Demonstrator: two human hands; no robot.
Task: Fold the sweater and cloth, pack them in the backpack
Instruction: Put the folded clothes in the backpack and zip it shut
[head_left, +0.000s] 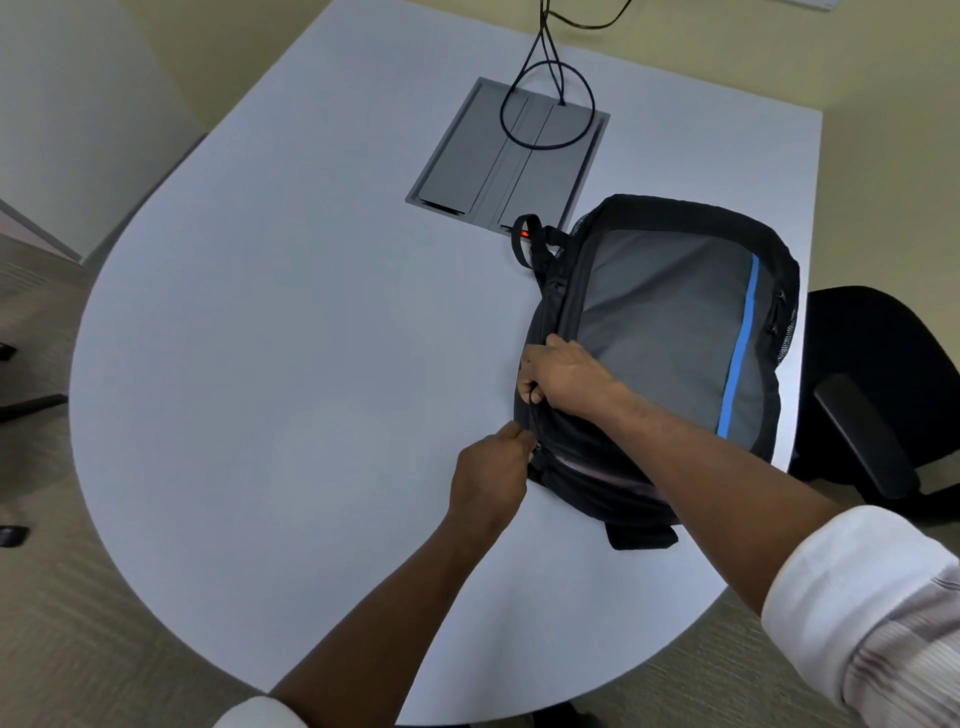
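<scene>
We count one backpack (670, 332), two hands, one chair and one cable. The backpack, black with a grey panel and a blue stripe (740, 353), lies flat on the table (260, 364) at about three o'clock from the table's centre, its carry loop (524, 239) pointing toward eleven o'clock. Our right hand (561, 371) is closed, gripping the bag's black edge at its nine o'clock side. Our left hand (493, 473) sits just below it, toward seven o'clock, its fingertips pinched together on the same edge at the zipper line; what exactly they pinch is too small to tell. A pale strip shows inside the bag's opening near the left hand; we cannot tell what it is.

The table is pale, rounded and bare around the bag. A grey hatch panel (478, 156) is set into it at twelve o'clock, with a black cable (545, 104) looping over it. A black chair (872, 384) stands at three o'clock, beyond the bag. The walls are cream, the floor beige carpet.
</scene>
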